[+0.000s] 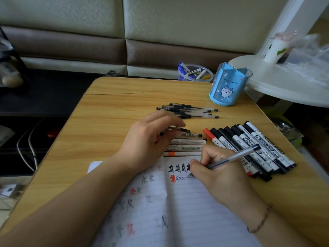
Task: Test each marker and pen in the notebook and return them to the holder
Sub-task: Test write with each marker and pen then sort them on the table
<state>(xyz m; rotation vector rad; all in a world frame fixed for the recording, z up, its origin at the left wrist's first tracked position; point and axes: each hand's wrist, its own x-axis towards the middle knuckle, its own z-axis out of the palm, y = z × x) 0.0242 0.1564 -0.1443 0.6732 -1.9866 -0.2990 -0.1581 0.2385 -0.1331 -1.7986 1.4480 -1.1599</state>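
An open lined notebook (187, 207) lies at the table's near edge, with black and red test marks on both pages. My right hand (219, 173) grips a clear blue-ink pen (236, 155), its tip on the right page beside small marks. My left hand (151, 138) rests above the notebook, its fingers pinching a black pen (179, 129). Several white pens (187, 147) lie under and beside that hand. Whiteboard markers (249, 145), black ones and a red one, lie in a row to the right. Several black gel pens (188, 111) lie further back. The blue holder (229, 86) stands at the back right.
A clear tub (195, 73) with blue and white markers stands behind the table's far edge, left of the holder. A white round stand (284, 81) with a cup overhangs the back right corner. A sofa lies behind. The wooden table (110, 111) shows bare wood on the left.
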